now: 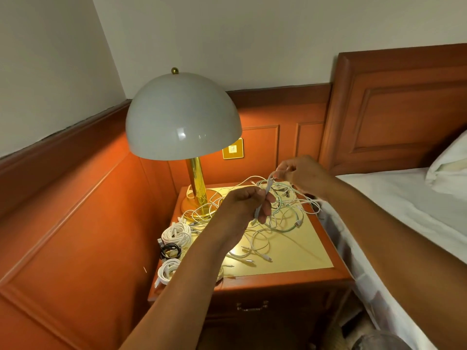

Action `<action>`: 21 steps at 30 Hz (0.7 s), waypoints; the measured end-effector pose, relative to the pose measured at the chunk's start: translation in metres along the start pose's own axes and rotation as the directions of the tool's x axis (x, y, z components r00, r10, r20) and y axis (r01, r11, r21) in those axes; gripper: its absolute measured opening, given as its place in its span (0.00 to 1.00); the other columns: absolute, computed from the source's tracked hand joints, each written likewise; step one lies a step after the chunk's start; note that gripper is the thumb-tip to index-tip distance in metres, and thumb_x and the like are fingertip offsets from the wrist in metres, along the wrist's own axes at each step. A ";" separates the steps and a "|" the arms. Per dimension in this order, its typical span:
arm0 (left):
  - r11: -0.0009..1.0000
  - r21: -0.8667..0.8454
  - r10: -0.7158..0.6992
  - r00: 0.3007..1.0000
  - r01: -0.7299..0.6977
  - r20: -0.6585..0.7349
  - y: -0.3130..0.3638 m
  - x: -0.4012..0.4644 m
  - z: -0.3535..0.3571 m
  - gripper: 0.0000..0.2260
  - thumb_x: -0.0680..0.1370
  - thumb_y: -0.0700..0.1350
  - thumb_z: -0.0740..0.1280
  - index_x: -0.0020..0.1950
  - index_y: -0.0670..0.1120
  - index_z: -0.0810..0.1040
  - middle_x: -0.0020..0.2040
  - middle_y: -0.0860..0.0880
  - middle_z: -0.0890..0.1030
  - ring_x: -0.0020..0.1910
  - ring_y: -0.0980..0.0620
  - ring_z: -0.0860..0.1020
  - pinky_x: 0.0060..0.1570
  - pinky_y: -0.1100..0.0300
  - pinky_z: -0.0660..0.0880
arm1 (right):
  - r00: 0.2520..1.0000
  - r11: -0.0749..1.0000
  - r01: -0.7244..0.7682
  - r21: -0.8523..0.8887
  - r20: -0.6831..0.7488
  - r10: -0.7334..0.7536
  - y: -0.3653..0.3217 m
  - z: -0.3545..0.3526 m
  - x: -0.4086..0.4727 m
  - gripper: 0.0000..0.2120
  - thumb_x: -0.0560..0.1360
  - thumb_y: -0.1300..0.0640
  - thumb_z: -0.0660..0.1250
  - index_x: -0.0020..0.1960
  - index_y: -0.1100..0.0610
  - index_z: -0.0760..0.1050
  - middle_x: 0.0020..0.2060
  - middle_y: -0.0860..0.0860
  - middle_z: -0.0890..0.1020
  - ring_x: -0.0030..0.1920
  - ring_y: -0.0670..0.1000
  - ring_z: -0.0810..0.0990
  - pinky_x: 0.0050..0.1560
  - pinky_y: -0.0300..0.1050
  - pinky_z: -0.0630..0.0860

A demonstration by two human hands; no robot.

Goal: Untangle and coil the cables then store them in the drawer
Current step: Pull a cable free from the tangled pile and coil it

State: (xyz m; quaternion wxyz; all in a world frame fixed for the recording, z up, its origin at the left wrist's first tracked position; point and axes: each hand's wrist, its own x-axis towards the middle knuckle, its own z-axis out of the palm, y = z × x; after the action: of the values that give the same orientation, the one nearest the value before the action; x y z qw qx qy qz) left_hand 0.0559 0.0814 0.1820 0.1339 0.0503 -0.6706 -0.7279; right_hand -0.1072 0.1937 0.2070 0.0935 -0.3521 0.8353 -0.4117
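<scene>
Both grips are busy: our left hand (242, 205) is curled round a short folded length of pale white cable (262, 200), and our right hand (300, 176) pinches the top of that same strand between thumb and fingertips, just above the left.

Largest first: the white-sheeted bed (404, 210) runs along our right, and the white dome lamp on its brass stem (182, 117) stands at the back of the desk. The orange wooden desk with the glossy yellow top (303, 253) carries everything else. Its drawer with the dark metal handle (252, 306) sits shut below the front edge.

Across the middle of that desk sprawls the loose tangle of thin white cables (273, 223), loops crossing each other, still a proper knot. Along the left edge we've got three finished bundles in a row: a fat white coil (177, 233), a small black coil (170, 250) just in front of it, and another white coil (168, 271) nearest us.

So we judge we're mid-task, at the coiling step on one more cable. Next, we reckon, it's drawing slack out of the tangle with the right hand while the left holds the folds steady. The drawer hasn't been opened yet.
</scene>
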 end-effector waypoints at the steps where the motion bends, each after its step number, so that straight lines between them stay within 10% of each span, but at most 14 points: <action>1: 0.997 0.078 -0.016 1.000 0.015 0.004 -0.001 0.000 0.001 0.12 0.83 0.38 0.58 0.46 0.37 0.79 0.31 0.47 0.79 0.30 0.52 0.74 0.34 0.62 0.72 | 0.999 0.994 0.030 -0.108 -0.041 -0.035 -0.006 -0.004 0.003 0.09 0.75 0.51 0.71 0.47 0.57 0.81 0.36 0.48 0.78 0.35 0.47 0.75 0.34 0.42 0.69; 10: 0.966 0.153 -0.186 0.970 0.210 -0.155 -0.024 0.021 -0.004 0.12 0.83 0.38 0.58 0.46 0.35 0.79 0.35 0.44 0.83 0.34 0.48 0.82 0.40 0.57 0.77 | 0.969 0.914 0.214 -0.345 -0.042 -0.243 -0.037 -0.004 -0.026 0.05 0.75 0.55 0.71 0.45 0.56 0.83 0.38 0.48 0.82 0.39 0.47 0.79 0.39 0.42 0.73; 15: 0.980 -0.003 -0.194 0.950 0.199 -0.245 -0.028 0.031 -0.008 0.12 0.83 0.40 0.60 0.50 0.33 0.79 0.39 0.43 0.84 0.38 0.48 0.83 0.43 0.56 0.78 | 0.973 0.941 0.225 -0.254 0.006 -0.231 -0.031 0.022 -0.063 0.10 0.79 0.59 0.64 0.42 0.55 0.81 0.35 0.50 0.79 0.39 0.50 0.76 0.41 0.45 0.71; 21: 0.923 -0.346 -0.250 0.947 0.170 -0.203 -0.022 0.033 -0.010 0.14 0.83 0.37 0.54 0.55 0.32 0.77 0.48 0.37 0.84 0.47 0.43 0.84 0.50 0.55 0.80 | 0.999 0.989 0.004 0.145 -0.051 0.003 0.001 0.070 -0.099 0.17 0.80 0.65 0.58 0.65 0.52 0.76 0.49 0.46 0.81 0.39 0.42 0.74 0.38 0.33 0.69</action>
State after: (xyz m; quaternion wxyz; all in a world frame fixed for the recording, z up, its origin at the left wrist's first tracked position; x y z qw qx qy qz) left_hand 0.0236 0.0646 0.1629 0.1422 0.1885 -0.5109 -0.8266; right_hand -0.0033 0.2163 0.1480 0.0974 -0.3339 0.8052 -0.4803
